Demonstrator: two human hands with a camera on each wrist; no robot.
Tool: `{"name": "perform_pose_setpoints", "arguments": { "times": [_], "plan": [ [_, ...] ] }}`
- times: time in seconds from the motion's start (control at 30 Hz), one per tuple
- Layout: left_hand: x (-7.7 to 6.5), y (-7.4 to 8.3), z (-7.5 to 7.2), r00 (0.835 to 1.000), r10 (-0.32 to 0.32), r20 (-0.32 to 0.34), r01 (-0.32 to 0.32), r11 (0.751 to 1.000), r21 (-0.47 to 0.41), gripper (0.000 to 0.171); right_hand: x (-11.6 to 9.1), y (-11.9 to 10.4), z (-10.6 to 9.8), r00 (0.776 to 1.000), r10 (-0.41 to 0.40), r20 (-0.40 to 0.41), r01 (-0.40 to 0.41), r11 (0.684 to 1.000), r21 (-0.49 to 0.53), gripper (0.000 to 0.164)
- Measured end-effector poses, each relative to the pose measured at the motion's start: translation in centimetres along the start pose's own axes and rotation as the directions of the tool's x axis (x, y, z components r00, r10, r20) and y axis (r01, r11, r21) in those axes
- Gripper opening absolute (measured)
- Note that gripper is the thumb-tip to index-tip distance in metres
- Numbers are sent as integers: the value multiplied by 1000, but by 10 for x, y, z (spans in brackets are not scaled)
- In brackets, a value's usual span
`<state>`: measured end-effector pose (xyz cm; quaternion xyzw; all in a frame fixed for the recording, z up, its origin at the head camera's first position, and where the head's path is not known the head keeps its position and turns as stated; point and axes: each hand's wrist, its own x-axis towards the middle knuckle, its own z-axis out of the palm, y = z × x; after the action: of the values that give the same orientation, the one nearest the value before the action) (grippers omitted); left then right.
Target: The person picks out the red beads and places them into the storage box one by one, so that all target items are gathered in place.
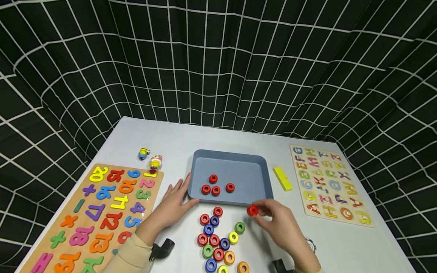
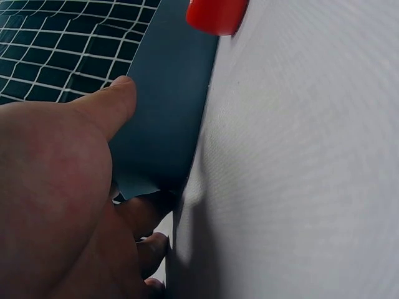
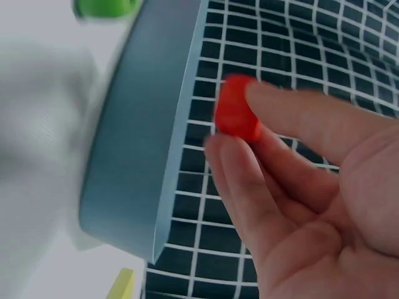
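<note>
My right hand (image 1: 280,223) pinches a red ring (image 1: 252,211) between thumb and fingertips, near the front right corner of the blue-grey tray (image 1: 235,156). In the right wrist view, that red ring (image 3: 237,107) is higher than the tray's rim. Fingers spread, my left hand (image 1: 174,207) lies at the tray's front left corner, thumb along the front wall and the other fingers along the left side. Several red rings, such as this red ring (image 1: 230,187), lie inside the tray. Before it are loose red, blue, green, yellow and orange rings, among them a green ring (image 1: 240,228).
A number puzzle board (image 1: 112,182) lies on the left, with two small toy figures by its far end. Right of the tray are a yellow block (image 1: 282,179) and a letter puzzle board (image 1: 327,185). Black curtains with a white grid (image 1: 218,60) surround the table.
</note>
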<state>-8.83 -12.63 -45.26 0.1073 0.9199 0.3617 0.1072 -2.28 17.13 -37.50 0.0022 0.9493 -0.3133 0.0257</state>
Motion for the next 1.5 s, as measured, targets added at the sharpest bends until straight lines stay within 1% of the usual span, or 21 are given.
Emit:
{"name": "perform_pose_setpoints", "arguments": {
  "times": [0.03,0.07,0.13,0.2,0.27,0.4,0.5,0.67,0.73,0.8,0.87,0.93,1.0,1.07,1.13,1.23,1.33,1.5],
  "plan": [
    [0,-1,0,1000,-3,-1,3,1000,0,89,10,2,-2,999,-27,-35,27,1000,-6,29],
    [0,-1,0,1000,-4,-2,4,1000,1,89,19,3,-2,998,-42,-54,41,999,-9,29],
    [0,-2,-1,1000,-2,-4,2,1000,0,88,38,5,-1,996,-65,-66,64,998,-18,28],
    [0,-1,-1,1000,1,-10,-1,1000,-2,88,53,6,3,996,-66,-55,65,998,-22,28],
    [-1,-1,-1,1000,-1,-12,1,1000,1,88,64,8,9,998,-58,-35,57,998,-28,28],
    [-1,0,-1,1000,6,-8,-6,1000,3,88,74,12,20,999,-46,-6,45,997,-67,31],
    [-1,1,-2,1000,14,-7,-14,1000,9,88,75,13,24,999,-41,-3,40,996,-86,33],
    [0,3,0,1000,23,-7,-23,1000,17,88,68,12,21,999,-33,-24,32,998,-48,31],
    [1,3,0,1000,23,-6,-23,1000,17,88,65,9,19,999,-39,-29,39,999,-5,30],
    [1,2,0,1000,22,-8,-22,1000,19,87,60,3,18,998,-54,-23,56,996,73,27],
    [1,2,-1,1000,13,-7,-13,1000,23,87,53,-2,18,996,-87,13,83,982,167,25],
    [1,2,-1,1000,12,-9,-12,1000,25,87,45,-7,20,989,-125,79,101,963,251,23],
    [0,2,-1,1000,12,-5,-12,1000,24,87,36,-11,24,974,-165,153,119,955,272,21],
    [1,1,-1,1000,11,-1,-11,1000,23,88,30,-13,30,957,-194,217,140,961,240,20],
    [1,2,-2,1000,6,0,-6,1000,20,88,27,-15,37,947,-213,239,176,970,166,20],
    [1,2,-2,1000,1,-3,-1,1000,16,88,26,-19,46,950,-230,211,226,973,42,22],
    [1,2,-2,1000,2,-6,-2,1000,16,88,26,-24,53,955,-239,177,253,966,-57,26],
    [1,1,-2,1000,13,-8,-13,1000,26,88,23,-35,61,951,-259,168,285,947,-150,30]
  ]
}}
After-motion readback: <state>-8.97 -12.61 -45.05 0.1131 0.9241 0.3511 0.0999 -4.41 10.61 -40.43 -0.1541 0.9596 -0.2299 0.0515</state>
